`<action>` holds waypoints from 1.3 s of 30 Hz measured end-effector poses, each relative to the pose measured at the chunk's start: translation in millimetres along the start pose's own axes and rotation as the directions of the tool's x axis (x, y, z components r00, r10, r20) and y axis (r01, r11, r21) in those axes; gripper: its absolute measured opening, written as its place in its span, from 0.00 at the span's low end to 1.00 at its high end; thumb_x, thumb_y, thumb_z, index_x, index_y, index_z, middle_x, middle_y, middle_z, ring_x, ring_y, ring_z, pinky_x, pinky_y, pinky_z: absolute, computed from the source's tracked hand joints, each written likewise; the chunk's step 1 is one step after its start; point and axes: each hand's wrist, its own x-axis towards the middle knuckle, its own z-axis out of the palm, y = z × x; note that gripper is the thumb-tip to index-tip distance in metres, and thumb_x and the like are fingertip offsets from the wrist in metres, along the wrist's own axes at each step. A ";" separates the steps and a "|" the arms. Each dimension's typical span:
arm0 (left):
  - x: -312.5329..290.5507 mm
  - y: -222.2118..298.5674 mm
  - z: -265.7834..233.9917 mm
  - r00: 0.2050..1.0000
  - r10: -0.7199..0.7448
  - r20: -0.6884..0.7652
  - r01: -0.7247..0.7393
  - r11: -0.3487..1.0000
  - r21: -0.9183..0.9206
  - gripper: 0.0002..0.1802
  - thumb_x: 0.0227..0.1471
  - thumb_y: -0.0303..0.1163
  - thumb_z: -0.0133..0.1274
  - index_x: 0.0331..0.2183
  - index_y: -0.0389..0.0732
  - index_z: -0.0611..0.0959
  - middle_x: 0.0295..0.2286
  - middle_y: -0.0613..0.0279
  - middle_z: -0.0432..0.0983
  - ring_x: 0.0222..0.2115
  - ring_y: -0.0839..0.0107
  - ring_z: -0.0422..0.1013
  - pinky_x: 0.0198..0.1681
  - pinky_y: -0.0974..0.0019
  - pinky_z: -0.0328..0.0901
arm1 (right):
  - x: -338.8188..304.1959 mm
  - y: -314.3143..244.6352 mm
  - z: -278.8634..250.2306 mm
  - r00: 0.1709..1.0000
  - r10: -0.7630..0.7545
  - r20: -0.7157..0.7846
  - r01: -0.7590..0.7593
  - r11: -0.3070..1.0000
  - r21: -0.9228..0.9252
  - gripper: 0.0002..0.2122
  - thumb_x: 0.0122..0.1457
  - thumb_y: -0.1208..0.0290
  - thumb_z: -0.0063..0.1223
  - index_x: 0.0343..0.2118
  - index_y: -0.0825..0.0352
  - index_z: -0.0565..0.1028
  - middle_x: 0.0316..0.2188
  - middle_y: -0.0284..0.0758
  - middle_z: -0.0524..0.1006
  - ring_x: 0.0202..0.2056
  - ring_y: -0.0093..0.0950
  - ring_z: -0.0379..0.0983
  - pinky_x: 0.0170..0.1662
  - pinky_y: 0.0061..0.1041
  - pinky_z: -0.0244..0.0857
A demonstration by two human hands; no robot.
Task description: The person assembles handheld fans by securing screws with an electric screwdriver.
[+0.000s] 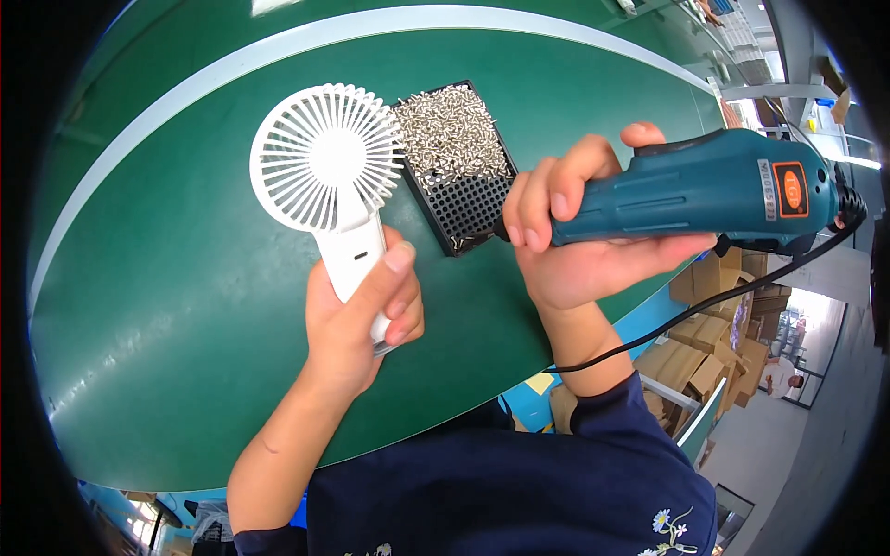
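Note:
My left hand (357, 310) is wrapped round the handle of a white handheld fan (336, 159), its round slatted grille tilted up and to the left. In my right hand (570, 222) lies a teal electric screwdriver (691, 190), held level with its black cord end to the right. The screwdriver's tip points left, over the edge of a black perforated screw tray (464, 206), and is largely hidden by my fingers. Small silvery screws (450, 130) are heaped over the far part of that tray. The fan's grille overlaps the tray's left edge in view.
A green work table (185, 352) carries the tray. The screwdriver's black cord (667, 324) loops down past my right forearm. Cardboard boxes (705, 347) are stacked on the floor to the right, and a person (781, 378) is in the distance there.

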 end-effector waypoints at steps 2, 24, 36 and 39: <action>-2.1 -6.0 0.8 0.999 0.037 -0.020 -0.037 0.999 0.023 0.06 0.53 0.26 0.51 0.32 0.38 0.70 0.16 0.67 0.63 0.13 0.80 0.60 0.15 0.74 0.54 | -0.4 -2.2 2.8 1.000 -0.008 -0.017 0.008 1.000 -0.010 0.39 0.51 0.26 0.23 0.53 0.57 0.58 0.20 0.31 0.64 0.12 0.22 0.58 0.12 0.23 0.56; -2.2 -28.4 1.7 0.940 0.311 0.143 -0.328 0.700 0.634 0.20 0.42 0.13 0.59 0.38 0.32 0.70 0.27 0.61 0.75 0.24 0.82 0.66 0.29 0.77 0.64 | 2.6 -23.5 12.0 0.995 0.102 0.004 -0.099 0.957 0.273 0.33 0.60 0.37 0.25 0.56 0.62 0.58 0.21 0.31 0.64 0.12 0.21 0.58 0.12 0.21 0.56; -0.3 -25.9 -0.1 0.931 0.284 0.230 -0.359 0.599 0.715 0.13 0.41 0.16 0.61 0.31 0.33 0.76 0.22 0.67 0.71 0.24 0.81 0.66 0.31 0.75 0.65 | 5.8 -29.2 7.8 0.953 0.268 0.141 -0.299 0.905 0.304 0.35 0.57 0.33 0.26 0.56 0.59 0.58 0.20 0.32 0.64 0.11 0.22 0.60 0.12 0.21 0.55; -2.9 -23.6 1.6 0.953 0.238 0.188 -0.300 0.649 0.699 0.13 0.42 0.16 0.60 0.33 0.32 0.77 0.25 0.65 0.74 0.26 0.80 0.69 0.35 0.72 0.68 | 6.5 -28.4 6.4 0.945 0.274 0.179 -0.321 0.884 0.339 0.34 0.57 0.33 0.28 0.56 0.59 0.57 0.20 0.32 0.65 0.12 0.22 0.61 0.12 0.20 0.55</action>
